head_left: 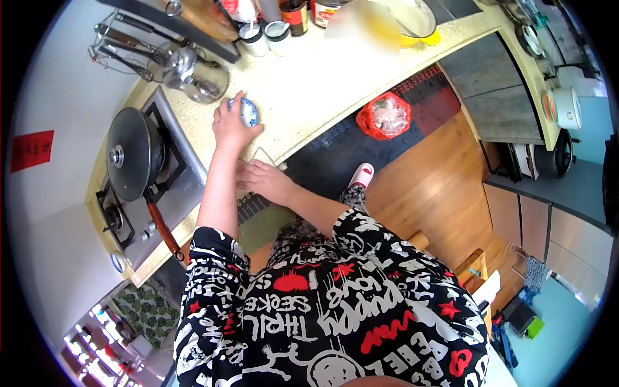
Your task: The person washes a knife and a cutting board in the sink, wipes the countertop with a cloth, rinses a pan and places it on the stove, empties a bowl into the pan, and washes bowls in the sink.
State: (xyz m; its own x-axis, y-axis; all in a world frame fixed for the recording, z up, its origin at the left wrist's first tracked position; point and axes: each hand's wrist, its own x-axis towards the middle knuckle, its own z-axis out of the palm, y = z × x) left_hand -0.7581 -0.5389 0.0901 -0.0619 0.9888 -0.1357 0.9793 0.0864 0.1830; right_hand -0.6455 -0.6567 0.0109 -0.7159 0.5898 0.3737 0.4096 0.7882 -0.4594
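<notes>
A long, pale counter (303, 87) runs from the left side to the far right. A stove (185, 169) is on the left, with a big black pan (132, 155) on it, lid on. A shiny metal pot (198, 79) stands on the counter, past the stove. The left hand (233, 126) curls around a small blue and white bowl (249, 113) on the left part of the counter. The right hand (269, 182) is nearer, by the counter's edge; I can't tell if it grips anything. The bowl looks light, hard and smooth, so it could slip or break. The rim and side, with fingers and thumb apart, seem good places to hold.
</notes>
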